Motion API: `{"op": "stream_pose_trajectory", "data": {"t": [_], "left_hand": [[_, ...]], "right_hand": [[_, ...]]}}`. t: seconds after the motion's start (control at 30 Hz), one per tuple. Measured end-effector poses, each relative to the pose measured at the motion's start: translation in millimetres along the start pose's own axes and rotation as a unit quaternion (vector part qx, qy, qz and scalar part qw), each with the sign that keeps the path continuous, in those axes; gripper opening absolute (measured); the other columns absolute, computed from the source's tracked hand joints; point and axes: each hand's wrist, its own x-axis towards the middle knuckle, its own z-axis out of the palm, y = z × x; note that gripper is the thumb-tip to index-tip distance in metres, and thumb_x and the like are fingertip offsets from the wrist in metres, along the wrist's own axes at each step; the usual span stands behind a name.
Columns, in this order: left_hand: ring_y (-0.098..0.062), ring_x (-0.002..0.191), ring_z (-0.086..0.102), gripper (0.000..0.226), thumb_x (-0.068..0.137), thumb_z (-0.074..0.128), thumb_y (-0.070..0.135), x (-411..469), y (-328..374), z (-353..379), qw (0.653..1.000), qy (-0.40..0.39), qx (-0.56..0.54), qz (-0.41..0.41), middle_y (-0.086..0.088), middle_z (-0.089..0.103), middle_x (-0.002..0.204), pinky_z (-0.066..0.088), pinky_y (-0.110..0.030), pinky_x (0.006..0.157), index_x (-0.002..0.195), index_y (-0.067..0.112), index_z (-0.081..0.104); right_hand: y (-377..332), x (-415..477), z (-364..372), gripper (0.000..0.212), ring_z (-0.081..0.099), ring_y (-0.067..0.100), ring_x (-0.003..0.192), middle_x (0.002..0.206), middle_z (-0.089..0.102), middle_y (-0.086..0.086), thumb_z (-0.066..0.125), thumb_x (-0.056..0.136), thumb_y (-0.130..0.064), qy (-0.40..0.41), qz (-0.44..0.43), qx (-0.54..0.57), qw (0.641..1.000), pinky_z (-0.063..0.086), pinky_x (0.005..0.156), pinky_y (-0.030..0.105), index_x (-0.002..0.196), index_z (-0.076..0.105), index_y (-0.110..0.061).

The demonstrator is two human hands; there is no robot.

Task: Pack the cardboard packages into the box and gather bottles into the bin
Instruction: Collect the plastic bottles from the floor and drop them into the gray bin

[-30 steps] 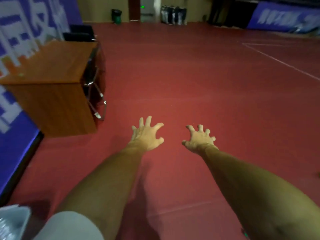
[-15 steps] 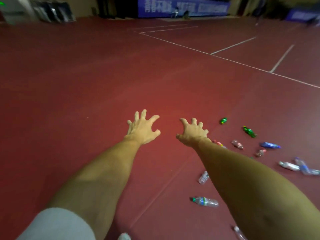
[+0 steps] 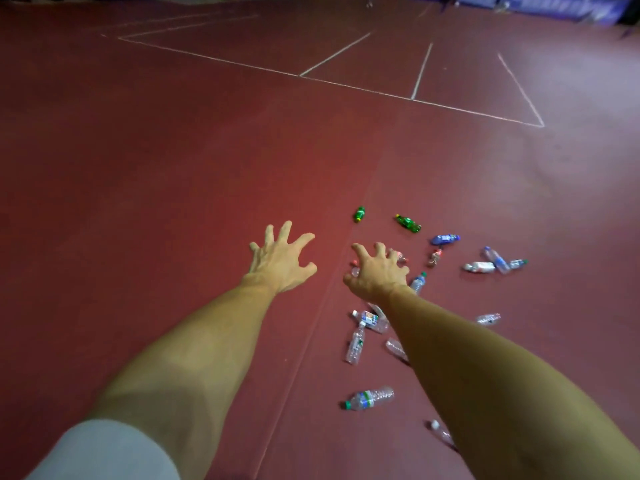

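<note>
Several plastic bottles lie scattered on the red floor to the right of centre. Among them are a small green bottle (image 3: 359,213), a longer green bottle (image 3: 408,223), a blue bottle (image 3: 444,239) and a clear water bottle (image 3: 370,398) nearer to me. My left hand (image 3: 282,259) is stretched out forward in the air, fingers spread, holding nothing. My right hand (image 3: 377,273) reaches forward beside it with fingers spread and slightly bent, also empty, and it hides some bottles behind it. No box, bin or cardboard package is in view.
The red sports floor (image 3: 173,168) stretches ahead with white court lines (image 3: 420,71) in the distance. Blue banners (image 3: 540,5) run along the far wall at the top right. A floor seam (image 3: 311,337) runs between my arms.
The view has swung right, from a wooden desk and blue wall to the open court. The scattered bottles have come into view and moved toward the centre. Both hands stay outstretched and empty.
</note>
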Motion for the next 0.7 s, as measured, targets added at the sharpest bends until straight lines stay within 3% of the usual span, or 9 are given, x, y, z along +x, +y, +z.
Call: {"op": "stream_pose_trajectory", "data": {"t": [0.17, 0.37, 0.7], "left_hand": [[-0.038, 0.151, -0.001, 0.068, 0.092, 0.052, 0.048, 54.8, 46.2, 18.8, 0.997, -0.04, 0.007, 0.058, -0.005, -0.002, 0.166, 0.017, -0.066, 0.113, 0.153, 0.044, 0.024], [-0.038, 0.151, -0.001, 0.068, 0.091, 0.052, 0.049, 113.9, 115.9, 55.7, 0.996, -0.056, 0.003, 0.073, -0.007, -0.002, 0.166, 0.019, -0.067, 0.113, 0.153, 0.044, 0.023], [-0.037, 0.151, -0.002, 0.07, 0.091, 0.053, 0.05, 178.5, 219.2, 156.1, 0.996, -0.086, -0.032, 0.018, -0.006, -0.005, 0.166, 0.02, -0.067, 0.114, 0.153, 0.045, 0.021]], "right_hand": [[47.6, 36.9, -1.1, 0.072, 0.028, 0.039, 0.138, 0.157, 0.022, 0.011, 0.058, 0.09, -0.053, -0.004, 0.047, 0.014, 0.999, 0.034, 0.106, 0.058, 0.152, 0.023, -0.039], [135.5, 83.0, 7.6, 0.075, 0.03, 0.04, 0.135, 0.155, 0.023, 0.011, 0.06, 0.089, -0.054, -0.018, 0.074, 0.01, 0.997, 0.036, 0.103, 0.057, 0.151, 0.022, -0.04], [265.1, 154.7, 58.2, 0.073, 0.028, 0.041, 0.136, 0.154, 0.023, 0.01, 0.053, 0.09, -0.06, -0.08, 0.031, -0.034, 0.996, 0.038, 0.103, 0.059, 0.152, 0.02, -0.04]]}}
